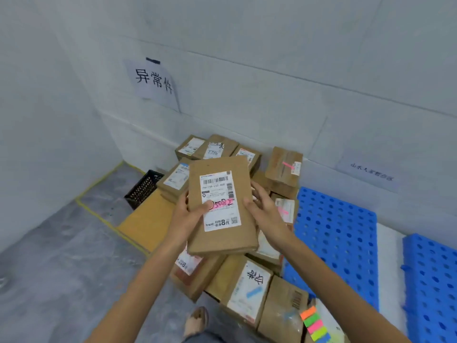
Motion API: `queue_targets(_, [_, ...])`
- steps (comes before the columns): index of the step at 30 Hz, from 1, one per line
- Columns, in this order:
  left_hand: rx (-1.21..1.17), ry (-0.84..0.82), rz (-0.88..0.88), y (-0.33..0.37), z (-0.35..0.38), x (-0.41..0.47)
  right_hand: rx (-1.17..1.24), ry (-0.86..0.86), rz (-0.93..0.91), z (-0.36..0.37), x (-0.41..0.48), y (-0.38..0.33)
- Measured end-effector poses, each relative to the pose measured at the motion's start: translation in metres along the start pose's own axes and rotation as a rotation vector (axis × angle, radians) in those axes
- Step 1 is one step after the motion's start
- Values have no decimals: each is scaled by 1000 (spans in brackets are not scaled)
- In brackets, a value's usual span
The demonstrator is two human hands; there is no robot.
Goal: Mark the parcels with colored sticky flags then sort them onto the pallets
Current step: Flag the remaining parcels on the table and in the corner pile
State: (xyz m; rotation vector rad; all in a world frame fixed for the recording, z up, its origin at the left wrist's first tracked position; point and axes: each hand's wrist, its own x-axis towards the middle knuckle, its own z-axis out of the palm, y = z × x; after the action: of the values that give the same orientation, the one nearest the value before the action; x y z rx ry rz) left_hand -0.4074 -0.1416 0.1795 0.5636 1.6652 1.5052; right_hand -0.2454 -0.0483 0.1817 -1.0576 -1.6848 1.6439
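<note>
Crate, black and latticed, on the floor near the corner, just left of the pile of parcels; contents hidden. Blue pallet with round holes just right of the pile, second pallet beside it, both along the wall. Pad of sticky flags in orange, green, pink, yellow-green and blue, lying on a parcel at the near end of the pile.

Flat brown parcel held up over the pile, label toward the camera. Left hand clamped on its left edge, thumb pressed flat on the label, fingers behind. Right hand gripping the right edge, thumb at the front, fingers round the back. Both forearms bare, reaching in from below.

On the held parcel's white label: barcodes, printed "8元" near the bottom, pink handwritten digits across the middle, partly under the thumb and hard to read. Pink flag stuck on a box at the far right of the pile. Blue flag on a near box's label, below large black handwriting. "7786" in pen on a back box. Paper sign on the wall, "异常件" in black. Lower sign on the right wall, writing too blurred to read.
</note>
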Motion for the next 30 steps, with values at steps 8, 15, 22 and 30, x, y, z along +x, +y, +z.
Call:
queue_targets(8, [34,388,-141,-51,-155,85,-438,-331,-66,170,114,14])
queue_targets(15, [135,289,-303,-112,-214,143,-664,-416,-114,215,169,34])
queue_targets(22, [395,-173,-658,-68,-208,143,-853,-517,27,213,182,84])
queue_targets(30, [958,-291,-213,-16,-210,255,-342,-11,284,203,221,70])
